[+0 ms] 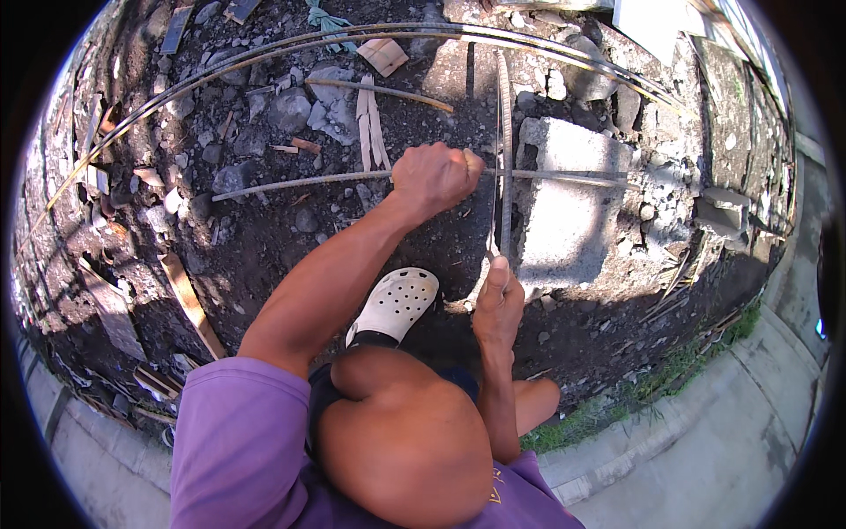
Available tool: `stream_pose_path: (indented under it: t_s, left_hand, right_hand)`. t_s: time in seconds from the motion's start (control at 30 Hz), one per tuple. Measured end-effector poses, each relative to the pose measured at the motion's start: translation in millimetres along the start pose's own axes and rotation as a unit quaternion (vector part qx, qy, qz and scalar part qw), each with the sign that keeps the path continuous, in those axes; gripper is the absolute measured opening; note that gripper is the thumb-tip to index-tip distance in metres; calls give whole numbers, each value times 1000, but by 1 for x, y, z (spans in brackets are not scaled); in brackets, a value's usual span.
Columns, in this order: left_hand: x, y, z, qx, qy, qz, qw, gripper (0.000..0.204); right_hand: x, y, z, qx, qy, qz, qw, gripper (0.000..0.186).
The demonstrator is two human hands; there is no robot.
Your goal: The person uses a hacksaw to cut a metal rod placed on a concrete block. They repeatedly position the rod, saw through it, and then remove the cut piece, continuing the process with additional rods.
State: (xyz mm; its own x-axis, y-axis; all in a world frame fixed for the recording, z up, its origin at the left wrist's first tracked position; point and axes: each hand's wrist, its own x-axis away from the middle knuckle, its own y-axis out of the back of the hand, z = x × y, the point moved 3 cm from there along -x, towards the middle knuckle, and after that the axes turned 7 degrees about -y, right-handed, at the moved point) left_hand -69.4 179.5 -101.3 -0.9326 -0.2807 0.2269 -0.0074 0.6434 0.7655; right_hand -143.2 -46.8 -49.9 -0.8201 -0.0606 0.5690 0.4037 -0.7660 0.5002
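Observation:
A ridged steel rebar [308,182] lies crosswise in front of me, just above the dirt. My left hand [436,179] is closed round it near its middle. In my right hand [499,309], closer to my body, is the near end of a hacksaw [506,115], with a ridged bar for its frame and a thin blade beside it. It points away from me and crosses the rebar just right of my left fist. Whether the blade touches the rebar is hard to tell.
A pale concrete block [573,212] sits right of the saw. Long bent rebars [352,33] arc across the far side, and a shorter rod [383,90] lies nearer. Stones, split wood [372,123] and planks [192,304] litter the dirt. My white clog [398,301] stands between my arms.

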Motion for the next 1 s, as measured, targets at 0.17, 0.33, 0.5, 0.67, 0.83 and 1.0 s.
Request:
stream_pose_path:
  t_s: [0.17, 0.33, 0.5, 0.67, 0.83, 1.0]
  left_hand:
    - [-1, -2, 0, 4, -2, -3, 1000, 49]
    - [2, -3, 1, 16, 31, 41, 999, 45]
    - [5, 3, -2, 10, -10, 37, 999, 37]
    - [5, -7, 3, -6, -33, 6, 999, 24]
    - [8, -7, 3, 10, 13, -6, 1000, 33]
    - [13, 6, -6, 4, -3, -7, 1000, 43]
  right_hand:
    - [83, 27, -31, 20, -82, 11, 996, 57]
    - [42, 19, 9, 32, -44, 0, 999, 57]
    - [-9, -6, 6, 7, 45, -19, 999, 61]
    - [88, 30, -40, -19, -46, 10, 999, 60]
    - [19, 10, -2, 56, 18, -7, 998, 60]
    - [13, 6, -32, 18, 12, 10, 1000, 61]
